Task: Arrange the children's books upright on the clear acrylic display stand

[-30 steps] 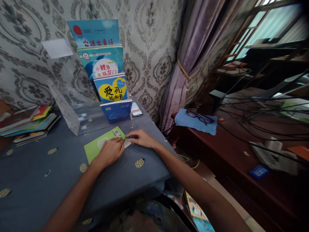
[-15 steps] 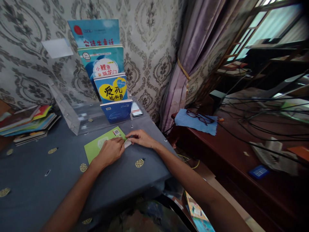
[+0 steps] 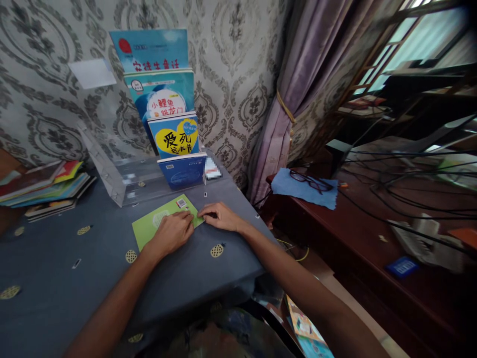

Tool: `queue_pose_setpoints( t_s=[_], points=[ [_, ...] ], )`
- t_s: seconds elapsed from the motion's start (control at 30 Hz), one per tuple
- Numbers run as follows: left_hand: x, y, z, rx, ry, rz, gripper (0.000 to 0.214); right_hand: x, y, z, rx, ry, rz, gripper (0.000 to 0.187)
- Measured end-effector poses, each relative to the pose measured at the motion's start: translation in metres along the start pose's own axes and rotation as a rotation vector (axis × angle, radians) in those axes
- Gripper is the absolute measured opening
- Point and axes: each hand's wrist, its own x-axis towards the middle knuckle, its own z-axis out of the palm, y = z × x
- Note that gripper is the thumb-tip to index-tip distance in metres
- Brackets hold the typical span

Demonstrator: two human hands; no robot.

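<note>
A thin light green book (image 3: 147,228) lies on the dark blue-grey tablecloth, with a white label and barcode near its far edge. Across its near right part rests my left hand (image 3: 174,231), palm down, fingers stretched over the cover and holding nothing. At the book's right corner, the thumb and fingertips of my right hand (image 3: 220,217) close on the edge. Just beyond the book stands a clear acrylic rack (image 3: 115,186) with books on its tiers: a dark blue book (image 3: 182,171) lowest, then a blue-and-yellow one (image 3: 175,136), and two teal ones above.
A stack of books (image 3: 48,189) sits at the left on the table. To the right, a dark red desk (image 3: 357,228) carries glasses (image 3: 311,181) on a blue cloth (image 3: 288,188) and tangled cables. A purple curtain (image 3: 278,114) hangs between them.
The book's right corner, earlier showing white under my fingers, now shows green and lies flat. My right fingertips have shifted slightly along that edge; my left hand stays on the cover.
</note>
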Motion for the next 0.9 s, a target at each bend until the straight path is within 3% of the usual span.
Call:
queue_pose_setpoints(
  t_s=[0.3, 0.57, 0.7, 0.9],
  points=[
    [-0.001, -0.002, 0.004, -0.012, 0.028, 0.005, 0.025, -0.030, -0.011, 0.010, -0.260, 0.029, -0.170, 0.028],
    [-0.001, -0.003, 0.003, -0.030, 0.033, -0.002, 0.029, -0.032, -0.040, 0.024, -0.690, -0.034, -0.016, 0.013],
    [-0.007, -0.027, 0.001, -0.045, 0.001, -0.070, 0.037, -0.035, -0.052, 0.029, -0.778, -0.054, 0.055, 0.016],
    [-0.038, -0.074, -0.003, -0.005, -0.148, -0.401, 0.048, -0.037, -0.061, 0.037, -0.769, -0.024, 0.133, 0.035]
  ],
)
